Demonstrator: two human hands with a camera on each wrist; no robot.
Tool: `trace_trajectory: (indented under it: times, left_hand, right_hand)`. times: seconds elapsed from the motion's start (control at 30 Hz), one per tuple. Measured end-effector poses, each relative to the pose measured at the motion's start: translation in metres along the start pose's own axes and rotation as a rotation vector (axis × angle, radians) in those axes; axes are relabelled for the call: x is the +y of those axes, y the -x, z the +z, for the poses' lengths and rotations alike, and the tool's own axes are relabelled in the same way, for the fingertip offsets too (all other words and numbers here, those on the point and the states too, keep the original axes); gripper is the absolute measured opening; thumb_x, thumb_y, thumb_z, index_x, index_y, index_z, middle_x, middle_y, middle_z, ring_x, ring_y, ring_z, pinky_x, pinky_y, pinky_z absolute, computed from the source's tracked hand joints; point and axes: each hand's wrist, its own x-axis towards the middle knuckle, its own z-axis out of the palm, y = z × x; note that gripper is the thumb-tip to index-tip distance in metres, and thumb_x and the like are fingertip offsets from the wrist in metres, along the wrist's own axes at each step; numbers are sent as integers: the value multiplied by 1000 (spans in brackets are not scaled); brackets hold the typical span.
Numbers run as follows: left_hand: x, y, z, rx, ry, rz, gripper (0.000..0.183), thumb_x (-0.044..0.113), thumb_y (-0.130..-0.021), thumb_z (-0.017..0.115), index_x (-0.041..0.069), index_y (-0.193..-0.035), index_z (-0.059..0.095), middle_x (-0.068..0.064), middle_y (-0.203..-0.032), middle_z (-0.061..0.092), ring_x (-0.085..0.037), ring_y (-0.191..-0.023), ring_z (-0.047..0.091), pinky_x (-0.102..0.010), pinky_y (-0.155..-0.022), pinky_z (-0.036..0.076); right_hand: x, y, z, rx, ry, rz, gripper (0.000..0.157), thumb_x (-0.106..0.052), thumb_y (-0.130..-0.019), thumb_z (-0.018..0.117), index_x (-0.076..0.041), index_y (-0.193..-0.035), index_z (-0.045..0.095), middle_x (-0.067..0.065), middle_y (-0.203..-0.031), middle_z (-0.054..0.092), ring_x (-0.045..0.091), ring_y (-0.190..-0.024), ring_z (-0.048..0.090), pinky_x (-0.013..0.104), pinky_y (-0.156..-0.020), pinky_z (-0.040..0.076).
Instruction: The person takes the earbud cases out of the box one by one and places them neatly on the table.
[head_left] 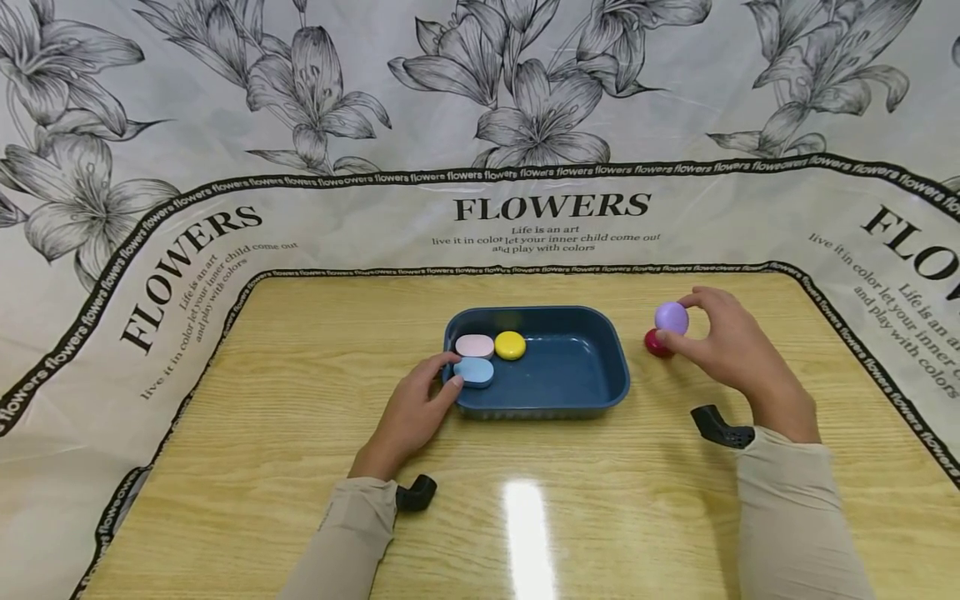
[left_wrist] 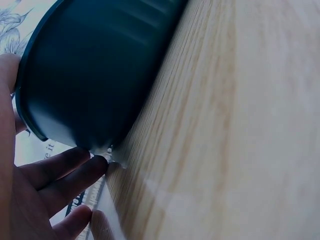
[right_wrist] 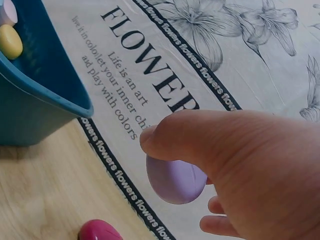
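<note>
A dark blue bin [head_left: 555, 404] stands on the table, its outer wall large in the left wrist view. My left hand [head_left: 411, 410] reaches over its left rim, pinching one end of a light blue oblong piece [head_left: 476, 372] between thumb and index finger. The other left fingers [left_wrist: 75, 182] stay outside the wall. Inside the bin lie a pale pink oblong piece [head_left: 474, 346] and a round yellow piece [head_left: 510, 345]. Right of the bin, my right hand [head_left: 731, 342] holds a round purple piece [head_left: 671, 318] between thumb and fingers, above a dark red round piece [head_left: 656, 343].
The wooden table [head_left: 315, 350] extends around the bin. Behind it and along both sides hangs a white cloth [head_left: 360, 221] printed with flowers and lettering. A bright light reflection lies on the table's front part.
</note>
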Motion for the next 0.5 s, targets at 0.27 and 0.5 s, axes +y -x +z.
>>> trace_trajectory:
  times: [0.27, 0.5]
  left_hand:
    - [2, 1, -1, 4, -2, 4, 41, 53, -93, 42, 33, -128, 49, 14, -132, 44, -6, -125, 37, -39, -103, 34]
    - [2, 0, -1, 7, 5, 10, 38, 48, -94, 45, 31, -128, 50, 12, -133, 44, -9, -126, 38, -41, -103, 34]
  right_hand:
    - [16, 3, -8, 10, 24, 33, 64, -40, -83, 67, 8, -119, 47, 31, -132, 36, 48, -123, 28, 62, -99, 22]
    - [29, 5, -7, 10, 22, 55, 64, -41, -83, 67, 9, -118, 47, 31, -124, 41, 49, -118, 32, 62, -93, 26]
